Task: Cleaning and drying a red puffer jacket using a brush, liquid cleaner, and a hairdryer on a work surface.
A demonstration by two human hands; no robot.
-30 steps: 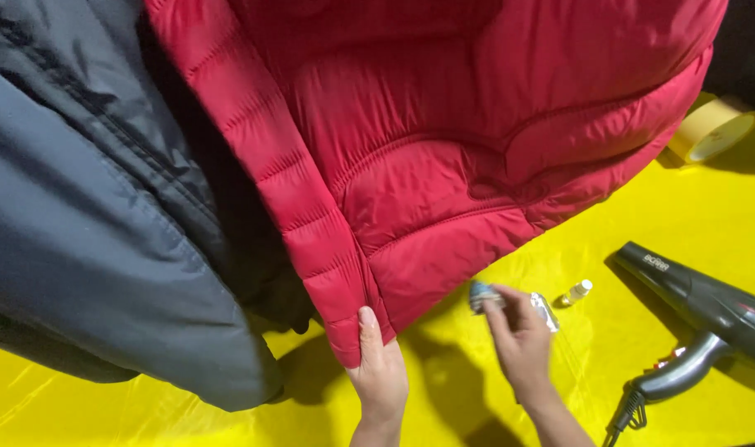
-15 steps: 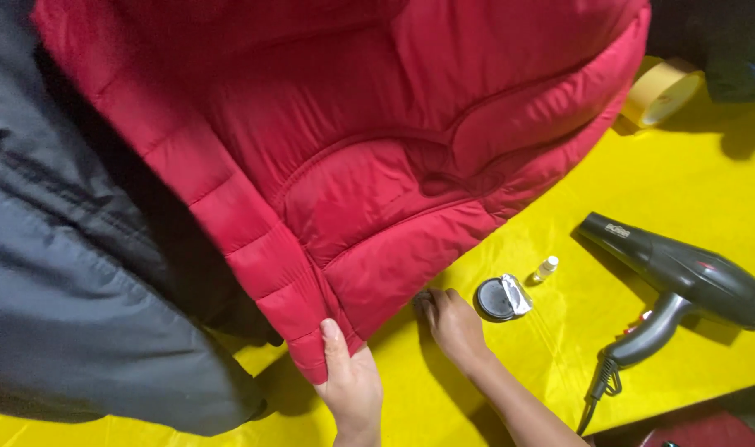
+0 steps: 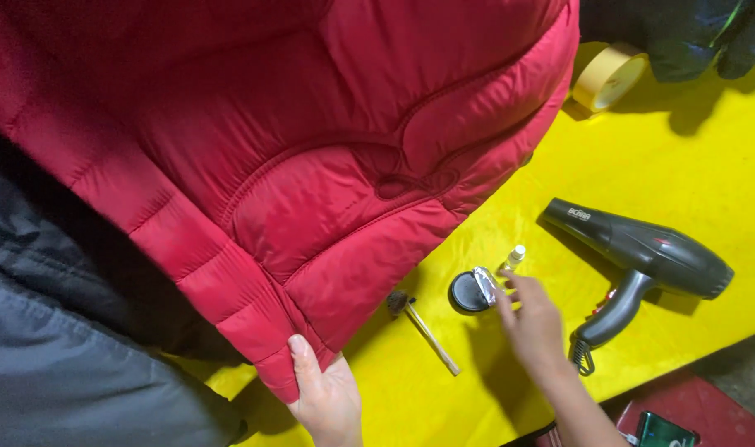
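On the near edge of the yellow bench [image 3: 692, 157], the person's left hand [image 3: 326, 396] pinches the bottom corner of a red quilted puffer jacket [image 3: 311, 157], thumb on top of the fabric and fingers tucked beneath the hem. The jacket spreads across the left and far part of the bench, its padded seams curving around a stitched pocket line near the middle. To the left of it, partly under its edge, lies a dark grey jacket [image 3: 55, 348].

The right hand [image 3: 533, 324] hovers over the bench to the right of the red jacket, its fingers loosely spread and holding nothing, the fingertips just beside a small round black tin [image 3: 468, 293] whose silvery foil lid [image 3: 484, 285] is peeled back. A little clear bottle [image 3: 514, 257] stands just beyond the tin. Left of the tin, a small brush with a pale wooden handle [image 3: 425, 329] lies on the yellow surface, its dark bristle head pointing toward the jacket's hem.

Farther right rests a black hair dryer [image 3: 650, 252], nozzle pointing left, its coiled cord at the base of the handle. At the far side sits a roll of pale yellow tape [image 3: 611, 77], next to a dark garment [image 3: 683, 33] at the far right corner. A red box [image 3: 692, 410] shows below the bench at the near right.
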